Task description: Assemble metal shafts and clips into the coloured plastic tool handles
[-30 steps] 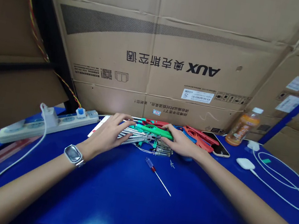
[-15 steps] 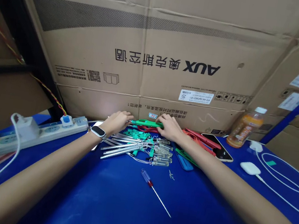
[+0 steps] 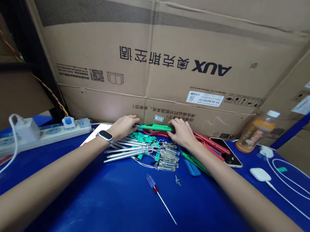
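At the back of the table, a green long-necked lighter [image 3: 157,127] lies crosswise between my hands. My left hand [image 3: 125,126], with a watch on its wrist, has its fingers closed at the lighter's narrow left end. The fingers of my right hand [image 3: 182,133] are closed on its wider right end. Red handle-shaped plastic pieces [image 3: 155,133] lie just behind the parts pile. Nearer to me are silver metal tubes [image 3: 125,153], small green plastic parts [image 3: 143,137], clear fuel tanks [image 3: 167,163] and thin white wires.
A screwdriver [image 3: 156,189] lies in front, near some tiny metal bits [image 3: 177,181]. Blue casings [image 3: 192,167], red casings [image 3: 215,146] and a phone [image 3: 231,157] are at right, with a bottle [image 3: 256,132] and white charger case [image 3: 259,174]. A power strip [image 3: 51,130] runs along the left.
Both hands have shifted slightly to the right along with the green lighter. More of the white flat item beside my left wrist now shows. The camera view has moved a little.
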### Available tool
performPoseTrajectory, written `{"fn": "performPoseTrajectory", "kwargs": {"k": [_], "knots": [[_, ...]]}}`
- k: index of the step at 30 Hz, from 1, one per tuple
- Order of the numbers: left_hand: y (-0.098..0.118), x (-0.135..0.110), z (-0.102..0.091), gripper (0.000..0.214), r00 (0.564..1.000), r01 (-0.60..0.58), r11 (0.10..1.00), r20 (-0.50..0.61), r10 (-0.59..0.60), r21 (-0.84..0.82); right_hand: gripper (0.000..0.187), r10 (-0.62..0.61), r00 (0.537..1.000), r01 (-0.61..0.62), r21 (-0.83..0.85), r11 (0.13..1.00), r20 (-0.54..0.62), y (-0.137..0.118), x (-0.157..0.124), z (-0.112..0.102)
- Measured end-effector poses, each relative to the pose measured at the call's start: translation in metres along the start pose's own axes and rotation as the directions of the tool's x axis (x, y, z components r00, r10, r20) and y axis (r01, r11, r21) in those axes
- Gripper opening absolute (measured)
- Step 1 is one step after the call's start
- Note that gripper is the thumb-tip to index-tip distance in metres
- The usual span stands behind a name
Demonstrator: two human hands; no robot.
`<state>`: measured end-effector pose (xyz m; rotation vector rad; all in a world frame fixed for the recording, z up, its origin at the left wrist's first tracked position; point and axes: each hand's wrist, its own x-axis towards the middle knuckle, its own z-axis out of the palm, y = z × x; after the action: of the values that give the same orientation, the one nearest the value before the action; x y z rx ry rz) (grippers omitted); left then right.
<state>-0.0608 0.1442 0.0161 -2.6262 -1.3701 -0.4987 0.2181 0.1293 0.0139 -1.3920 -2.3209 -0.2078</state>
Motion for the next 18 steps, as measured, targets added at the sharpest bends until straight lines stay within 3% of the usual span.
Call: {"fn": "performPoseTrajectory", "kwargs": {"k": [8,18], "knots": [[0.0002,-0.0043,0.0024,0.015,1.000,0.019,1.000,0.000,-0.019,-0.010,0.030,0.033,0.999,-0.033,0.010,0.999,-0.042,-0.0024,-0.0040,0.0020],[-0.0004,-0.0078,0.0037,0.015,0.999,-0.044,0.998,0.028,0.043,0.048,0.028,-0.006,1.000,0.006,0.036,0.999,0.013,-0.0084,-0.0063,-0.0037]]}}
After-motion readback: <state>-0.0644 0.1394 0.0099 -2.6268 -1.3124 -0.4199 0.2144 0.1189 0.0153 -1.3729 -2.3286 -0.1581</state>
